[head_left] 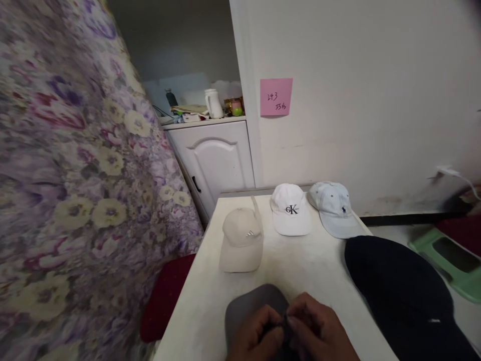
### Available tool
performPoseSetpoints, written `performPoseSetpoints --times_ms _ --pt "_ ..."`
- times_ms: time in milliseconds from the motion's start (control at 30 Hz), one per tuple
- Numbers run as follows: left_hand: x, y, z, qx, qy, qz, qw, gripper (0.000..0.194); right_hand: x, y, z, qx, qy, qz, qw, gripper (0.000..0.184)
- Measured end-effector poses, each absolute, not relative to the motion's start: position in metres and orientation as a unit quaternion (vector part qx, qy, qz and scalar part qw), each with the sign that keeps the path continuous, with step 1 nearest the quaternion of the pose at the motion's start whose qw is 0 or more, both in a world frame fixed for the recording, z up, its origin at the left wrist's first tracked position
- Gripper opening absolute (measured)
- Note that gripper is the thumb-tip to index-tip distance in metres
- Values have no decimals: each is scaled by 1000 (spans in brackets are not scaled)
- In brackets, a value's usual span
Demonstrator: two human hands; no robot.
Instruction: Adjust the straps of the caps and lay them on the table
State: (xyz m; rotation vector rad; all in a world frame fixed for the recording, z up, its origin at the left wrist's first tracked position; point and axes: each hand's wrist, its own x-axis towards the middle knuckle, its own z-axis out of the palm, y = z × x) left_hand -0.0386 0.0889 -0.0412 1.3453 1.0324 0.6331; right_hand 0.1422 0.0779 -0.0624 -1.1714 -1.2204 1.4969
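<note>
A dark grey cap (251,301) is at the front of the table, its rounded brim pointing away from me. My left hand (257,333) and my right hand (317,328) are closed side by side over it, fingertips pinching a dark part of the cap between them. That part is mostly hidden by the fingers. Beyond the hands lies a beige cap (240,245) with a small striped logo and a strap behind it. Farther back are a white cap (290,208) with black "CK" letters and a pale blue cap (334,208) with a small dark emblem.
A large black cap (402,296) lies over the right side of the white table (203,281). A floral curtain (93,175) hangs at left, above a dark red seat (167,296). Behind are a white cabinet (214,165) and a wall; a green stool (462,265) stands at right.
</note>
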Motion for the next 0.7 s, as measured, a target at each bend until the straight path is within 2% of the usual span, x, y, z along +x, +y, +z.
performPoseSetpoints --times_ms 133,400,567,700 --pt "-37 89 -40 588 467 271 603 20 149 79 -64 -436 -510 598 439 25" --pt "-35 92 -43 624 469 257 570 23 146 84 -62 -401 -438 664 454 31" --pt "-32 89 -38 630 490 249 549 21 147 81 -61 -429 -505 590 462 15" --pt "-31 88 -36 617 505 255 547 18 151 82 -61 -454 -572 517 448 17"
